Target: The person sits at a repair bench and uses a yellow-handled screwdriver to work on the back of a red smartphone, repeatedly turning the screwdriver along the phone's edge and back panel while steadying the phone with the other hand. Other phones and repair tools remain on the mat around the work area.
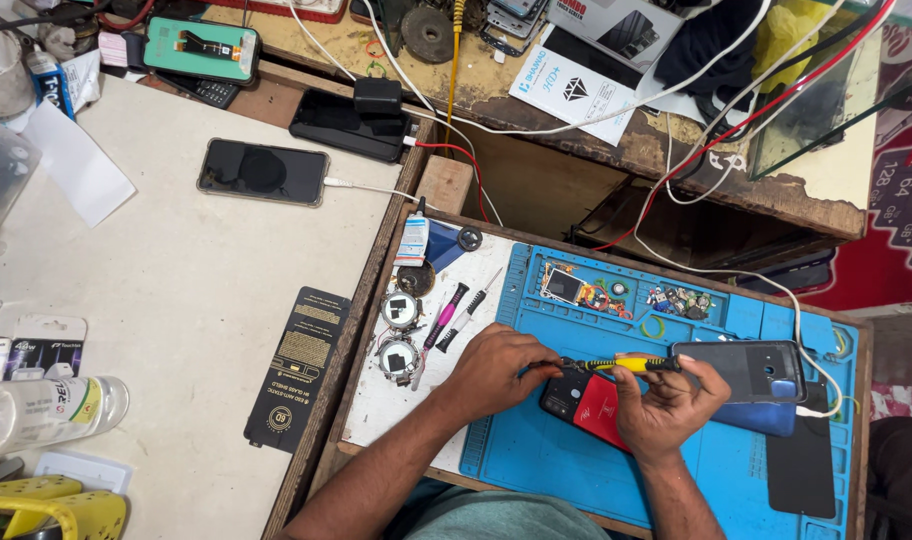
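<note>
On the blue repair mat (536, 455) covering the desk, both hands work over an opened phone (586, 405) with a red and black inside, lying near the mat's centre. The left hand (496, 368) presses down at the phone's 10 o'clock corner, fingers curled. The right hand (666, 405) is closed around a yellow-and-black screwdriver (616, 364), held level across the phone's top edge. At 3 o'clock of the phone lies a dark back cover (741, 370) over a blue phone (766, 415). At 9 o'clock of the left hand, a pink-handled screwdriver (441, 322) lies beside two round parts (400, 335).
</note>
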Motion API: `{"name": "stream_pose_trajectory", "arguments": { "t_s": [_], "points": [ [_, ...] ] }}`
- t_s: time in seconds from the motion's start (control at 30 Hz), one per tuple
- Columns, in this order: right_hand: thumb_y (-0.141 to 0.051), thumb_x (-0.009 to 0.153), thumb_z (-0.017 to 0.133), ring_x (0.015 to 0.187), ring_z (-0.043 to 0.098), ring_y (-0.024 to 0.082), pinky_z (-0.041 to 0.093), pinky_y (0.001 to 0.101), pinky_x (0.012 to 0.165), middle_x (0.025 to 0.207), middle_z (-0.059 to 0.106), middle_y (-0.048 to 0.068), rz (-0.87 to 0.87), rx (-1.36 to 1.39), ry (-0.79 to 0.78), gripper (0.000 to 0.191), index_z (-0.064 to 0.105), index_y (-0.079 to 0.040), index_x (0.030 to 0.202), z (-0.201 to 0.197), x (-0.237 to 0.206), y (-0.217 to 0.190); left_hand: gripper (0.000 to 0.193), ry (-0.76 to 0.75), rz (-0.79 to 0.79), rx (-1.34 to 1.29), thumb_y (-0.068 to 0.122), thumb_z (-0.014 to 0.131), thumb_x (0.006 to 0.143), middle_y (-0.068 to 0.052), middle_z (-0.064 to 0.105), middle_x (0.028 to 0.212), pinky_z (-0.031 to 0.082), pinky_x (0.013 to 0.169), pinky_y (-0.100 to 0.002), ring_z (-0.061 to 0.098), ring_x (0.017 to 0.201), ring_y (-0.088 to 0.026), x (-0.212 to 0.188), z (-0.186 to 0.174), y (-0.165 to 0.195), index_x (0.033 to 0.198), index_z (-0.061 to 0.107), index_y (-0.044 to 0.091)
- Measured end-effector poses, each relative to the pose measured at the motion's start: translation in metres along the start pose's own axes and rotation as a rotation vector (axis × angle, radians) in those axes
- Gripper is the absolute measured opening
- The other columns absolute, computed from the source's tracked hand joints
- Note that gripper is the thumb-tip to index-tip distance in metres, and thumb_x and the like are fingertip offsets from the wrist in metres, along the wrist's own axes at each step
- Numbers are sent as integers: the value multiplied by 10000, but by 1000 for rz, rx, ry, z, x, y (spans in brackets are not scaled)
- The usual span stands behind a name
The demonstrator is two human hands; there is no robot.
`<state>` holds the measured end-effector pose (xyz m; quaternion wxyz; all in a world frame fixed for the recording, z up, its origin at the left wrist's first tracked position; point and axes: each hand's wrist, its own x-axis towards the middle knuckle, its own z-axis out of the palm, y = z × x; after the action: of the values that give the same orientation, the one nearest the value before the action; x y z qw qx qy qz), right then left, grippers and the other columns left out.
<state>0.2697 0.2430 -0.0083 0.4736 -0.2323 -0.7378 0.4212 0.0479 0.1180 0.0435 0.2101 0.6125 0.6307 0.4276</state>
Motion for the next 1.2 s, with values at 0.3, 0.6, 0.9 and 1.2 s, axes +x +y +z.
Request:
{"name": "stream_pose_trajectory", "arguments": {
  "t_s": [0.3, 0.6, 0.9, 1.2],
  "points": [
    [-7, 954, 719, 1055, 749, 248, 650, 299, 923, 1069, 707, 239, -17, -28, -12, 633, 242, -106, 1357, -3, -2, 0, 136, 10, 20, 4, 239, 771, 910, -24, 771, 875, 489, 826, -368, 718, 825, -205, -1, 2, -1, 957, 784, 112],
    [-20, 937, 726, 1006, 754, 259, 651, 328, 914, 1067, 697, 242, -80, -25, -26, 635, 235, -95, 1333, 3, 3, -9, 109, 41, 29, -1, 210, 778, 898, -34, 766, 887, 488, 817, -369, 711, 828, -228, 4, -2, 4, 939, 771, 110],
    [-19, 934, 714, 975, 759, 257, 663, 313, 858, 1035, 696, 238, -154, -73, -16, 615, 237, -98, 1314, 6, 9, -14, 110, 38, 16, -8, 211, 774, 902, -36, 758, 871, 481, 802, -375, 707, 812, -233, 4, -4, 4, 942, 761, 110],
    [-22, 938, 712, 984, 760, 253, 657, 295, 859, 1043, 701, 240, -137, -76, -14, 613, 231, -93, 1312, 6, 9, -15, 118, 35, 6, -15, 210, 784, 892, -41, 759, 869, 482, 802, -372, 713, 812, -232, 3, -5, 6, 944, 762, 107]
  ]
}}
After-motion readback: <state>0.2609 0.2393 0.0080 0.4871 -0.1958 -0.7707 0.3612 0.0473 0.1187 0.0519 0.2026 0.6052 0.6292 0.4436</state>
